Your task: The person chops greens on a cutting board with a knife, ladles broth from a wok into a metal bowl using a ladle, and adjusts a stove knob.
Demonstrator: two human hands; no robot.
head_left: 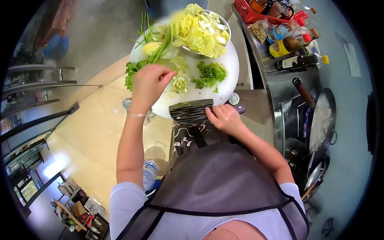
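My right hand (226, 119) grips the handle of a cleaver (192, 112), its broad dark blade lying across the near edge of the round white cutting board (232, 74). My left hand (152, 84) is over the board's left side, fingers closed in a pinch; whatever is in them, if anything, is hidden. Just right of those fingertips is a pile of chopped pale green vegetable (181, 80). A heap of chopped green herbs (213, 74) sits farther right. Behind, a metal bowl (227, 30) is heaped with cut cabbage (200, 32). Spring onions (163, 50) and leafy greens (131, 72) lie at the left.
Along the right runs a counter with sauce bottles (284, 46), a red basket (256, 14) and a wok (322, 120) on the stove. A large water bottle (150, 174) stands on the floor by my left side. Metal railings (40, 84) are at far left.
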